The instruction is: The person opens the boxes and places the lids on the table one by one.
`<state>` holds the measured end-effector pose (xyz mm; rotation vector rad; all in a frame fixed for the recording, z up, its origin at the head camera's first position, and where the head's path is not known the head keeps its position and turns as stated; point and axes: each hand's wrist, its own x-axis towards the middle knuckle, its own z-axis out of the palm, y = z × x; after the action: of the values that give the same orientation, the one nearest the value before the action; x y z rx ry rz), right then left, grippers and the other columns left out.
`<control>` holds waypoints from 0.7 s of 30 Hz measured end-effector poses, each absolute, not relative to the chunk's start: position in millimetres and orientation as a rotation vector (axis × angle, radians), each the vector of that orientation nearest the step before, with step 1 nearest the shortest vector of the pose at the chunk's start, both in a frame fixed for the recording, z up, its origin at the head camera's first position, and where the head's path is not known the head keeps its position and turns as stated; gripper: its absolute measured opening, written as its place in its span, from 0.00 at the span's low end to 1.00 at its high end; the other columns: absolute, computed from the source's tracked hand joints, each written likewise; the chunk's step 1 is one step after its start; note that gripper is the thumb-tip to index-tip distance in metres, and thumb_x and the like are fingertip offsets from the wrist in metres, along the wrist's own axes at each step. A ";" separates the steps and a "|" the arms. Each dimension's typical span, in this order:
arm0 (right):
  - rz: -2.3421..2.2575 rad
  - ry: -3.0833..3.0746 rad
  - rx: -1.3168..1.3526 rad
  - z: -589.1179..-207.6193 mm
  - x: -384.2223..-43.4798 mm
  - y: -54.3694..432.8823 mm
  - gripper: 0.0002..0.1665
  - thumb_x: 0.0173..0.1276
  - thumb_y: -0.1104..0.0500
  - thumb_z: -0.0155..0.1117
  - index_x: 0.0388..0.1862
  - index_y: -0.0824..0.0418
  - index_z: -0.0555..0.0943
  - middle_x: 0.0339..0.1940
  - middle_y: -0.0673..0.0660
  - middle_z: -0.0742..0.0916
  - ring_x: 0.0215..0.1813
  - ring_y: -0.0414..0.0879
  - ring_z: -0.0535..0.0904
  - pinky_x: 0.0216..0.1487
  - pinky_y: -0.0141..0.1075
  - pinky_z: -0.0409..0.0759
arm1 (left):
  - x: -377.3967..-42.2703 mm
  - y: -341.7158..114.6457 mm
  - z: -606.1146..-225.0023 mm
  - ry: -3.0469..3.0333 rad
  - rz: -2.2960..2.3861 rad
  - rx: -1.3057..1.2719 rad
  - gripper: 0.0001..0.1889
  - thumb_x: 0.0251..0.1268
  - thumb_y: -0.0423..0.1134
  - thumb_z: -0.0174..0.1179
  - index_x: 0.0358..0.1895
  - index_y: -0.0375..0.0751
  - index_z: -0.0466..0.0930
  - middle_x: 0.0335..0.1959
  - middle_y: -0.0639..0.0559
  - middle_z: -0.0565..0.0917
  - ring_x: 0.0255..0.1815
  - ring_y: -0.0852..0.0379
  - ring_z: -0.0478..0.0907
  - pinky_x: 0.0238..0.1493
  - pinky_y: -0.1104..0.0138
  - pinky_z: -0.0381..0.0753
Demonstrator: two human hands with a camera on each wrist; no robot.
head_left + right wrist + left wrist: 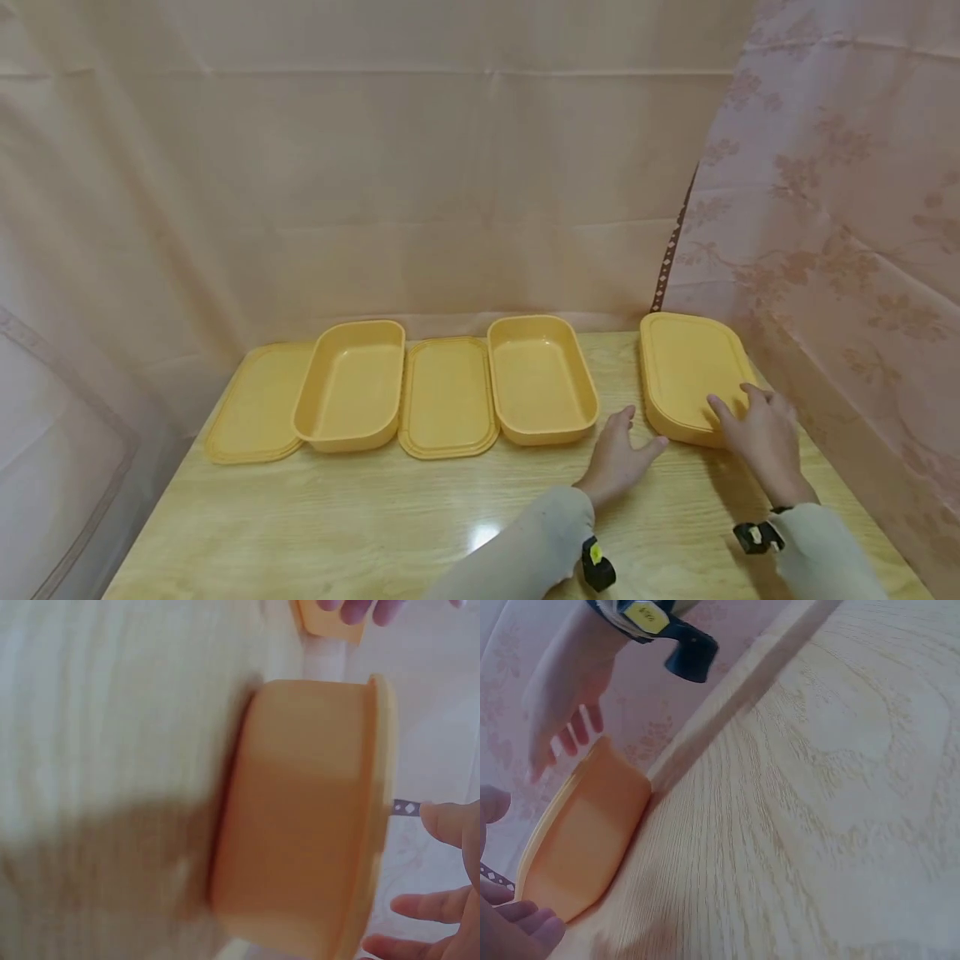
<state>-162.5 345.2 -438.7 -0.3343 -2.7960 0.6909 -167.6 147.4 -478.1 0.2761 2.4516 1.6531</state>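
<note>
At the right end of the table stands a yellow food container (697,375) with its lid on. My right hand (765,442) hovers at its near right corner, thumb and fingers spread; in the right wrist view these fingers (431,906) stand apart from the lid's rim. To the left of the same container is my left hand (615,462), its thumb pointing toward the box and its fingers loosely bent. The left wrist view shows the container's side wall (592,832) between both hands. Neither hand holds anything.
Left of the hands stand two uncovered yellow containers, one in the middle (543,379) and one further left (351,387). A flat lid (448,398) lies between them, another lid (258,404) at the far left. Curtains (480,167) hang behind the wooden table (337,525).
</note>
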 end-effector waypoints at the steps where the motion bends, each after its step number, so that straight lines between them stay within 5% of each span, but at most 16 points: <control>1: 0.704 -2.794 -0.349 -440.9 -161.1 346.5 0.47 0.74 0.38 0.48 0.67 0.81 0.61 0.61 0.86 0.63 0.62 0.80 0.55 0.55 0.69 0.59 | -167.9 147.8 -478.6 2.448 1.649 0.289 0.35 0.64 0.54 0.63 0.71 0.44 0.65 0.66 0.54 0.73 0.63 0.58 0.73 0.61 0.65 0.76; 21: 0.942 -2.826 -0.588 -460.3 -157.7 366.4 0.51 0.73 0.39 0.47 0.68 0.85 0.50 0.59 0.85 0.66 0.57 0.78 0.66 0.53 0.66 0.68 | -179.1 161.0 -485.6 2.367 1.815 0.103 0.27 0.63 0.45 0.64 0.62 0.35 0.75 0.54 0.47 0.81 0.53 0.50 0.80 0.54 0.64 0.80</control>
<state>-157.7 366.4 -460.3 -0.5882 -2.8261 0.9423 -179.1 161.0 -485.6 0.1032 2.3671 1.8145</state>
